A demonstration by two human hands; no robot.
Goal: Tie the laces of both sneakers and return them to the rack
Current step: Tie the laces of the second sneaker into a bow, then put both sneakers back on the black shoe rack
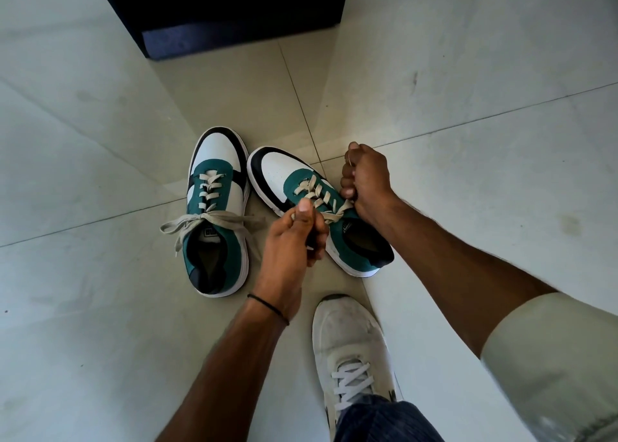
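Note:
Two green, white and black sneakers stand side by side on the tiled floor. The left sneaker [217,214] has its beige laces crossed in a knot, with the ends lying spread to both sides. The right sneaker [311,200] lies angled, toe to the upper left. My left hand [291,241] is closed on one end of its lace [314,190] above the tongue. My right hand [366,180] is fisted on the other end at the shoe's right side. The lace runs taut between both hands.
A dark blue block, a piece of furniture [234,13], stands on the floor just beyond the sneakers. My own white sneaker [351,348] and a jeans leg are at the bottom, close to the right sneaker's heel. Pale floor tiles [100,107] spread all around.

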